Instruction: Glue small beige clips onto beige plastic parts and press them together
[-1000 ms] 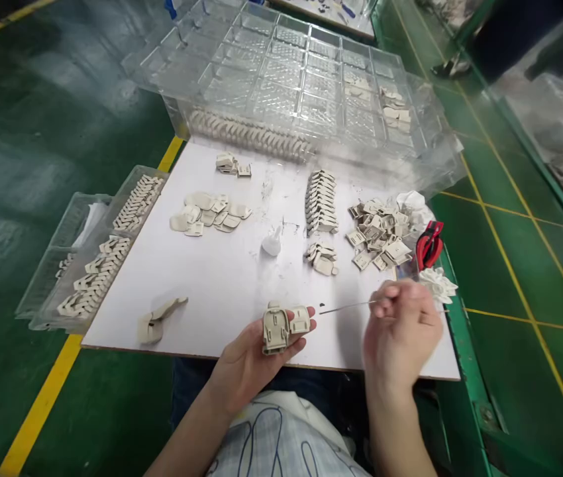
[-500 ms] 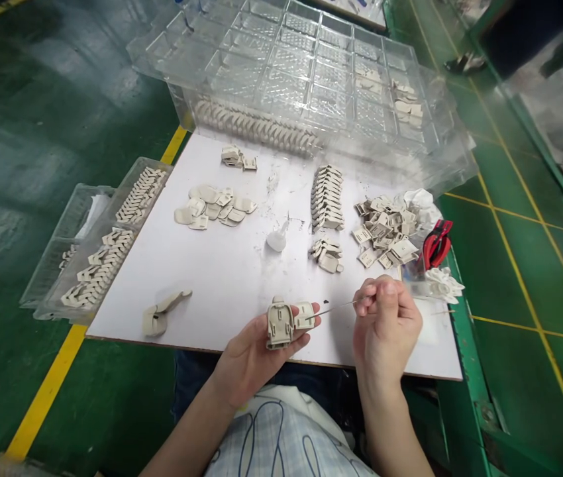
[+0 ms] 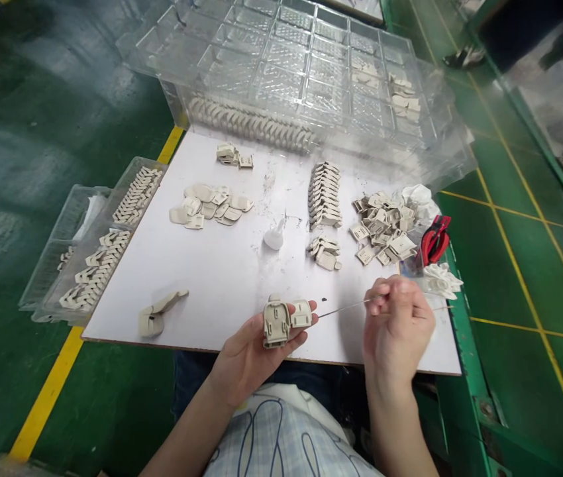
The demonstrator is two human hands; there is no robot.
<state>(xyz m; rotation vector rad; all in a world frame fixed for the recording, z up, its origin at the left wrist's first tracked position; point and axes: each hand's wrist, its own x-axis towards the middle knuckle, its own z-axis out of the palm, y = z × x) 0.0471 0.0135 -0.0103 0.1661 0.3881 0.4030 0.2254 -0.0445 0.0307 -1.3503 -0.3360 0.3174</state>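
Near the front edge of the white board, my left hand holds a beige plastic part with an open frame shape; a smaller flat section lies beside it on the fingers. My right hand is closed in a pinch on a thin metal rod. The rod points left, its tip close to the fingertips of my left hand, by the flat section's right side. A small white bottle with a narrow nozzle stands beyond my hands.
On the white board lie a loose beige part, flat pieces, a stacked row and a heap. A red and black item is at right. Clear divided trays stand behind; more trays at left.
My right hand has moved right, drawing the rod tip back from the flat section to beside it. My left hand still holds the part, with the view slightly shifted.
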